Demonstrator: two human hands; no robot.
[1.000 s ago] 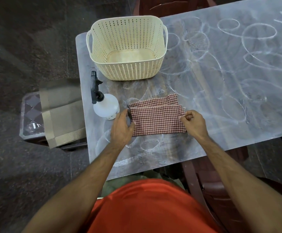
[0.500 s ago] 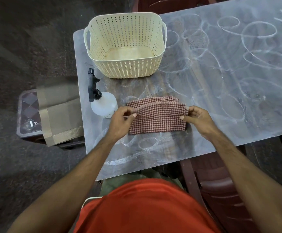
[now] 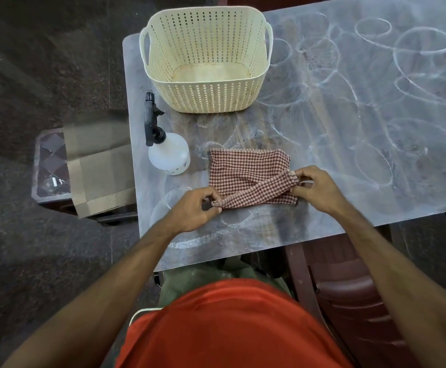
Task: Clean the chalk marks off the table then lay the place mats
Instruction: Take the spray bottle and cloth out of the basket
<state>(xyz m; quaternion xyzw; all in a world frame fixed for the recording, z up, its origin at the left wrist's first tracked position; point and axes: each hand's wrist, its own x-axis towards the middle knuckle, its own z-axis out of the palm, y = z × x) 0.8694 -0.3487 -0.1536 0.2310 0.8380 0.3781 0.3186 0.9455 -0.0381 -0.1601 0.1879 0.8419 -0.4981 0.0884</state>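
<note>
A red-and-white checked cloth (image 3: 245,171) lies folded on the grey table (image 3: 349,160), near its front left part. My left hand (image 3: 194,208) pinches the cloth's near left corner, and my right hand (image 3: 316,187) pinches its right edge, with a fold of cloth stretched between them. White chalk loops (image 3: 421,43) cover much of the tabletop. Folded beige place mats (image 3: 97,168) lie on a low stool left of the table.
A white spray bottle (image 3: 168,152) with a black trigger lies just left of the cloth. An empty cream perforated basket (image 3: 206,59) stands at the table's back left. A dark red plastic chair (image 3: 349,301) is under the table's front edge at right.
Both hands have lifted the cloth's far edge and drawn it toward me, folding it over itself. The left hand has moved nearer the table's front edge.
</note>
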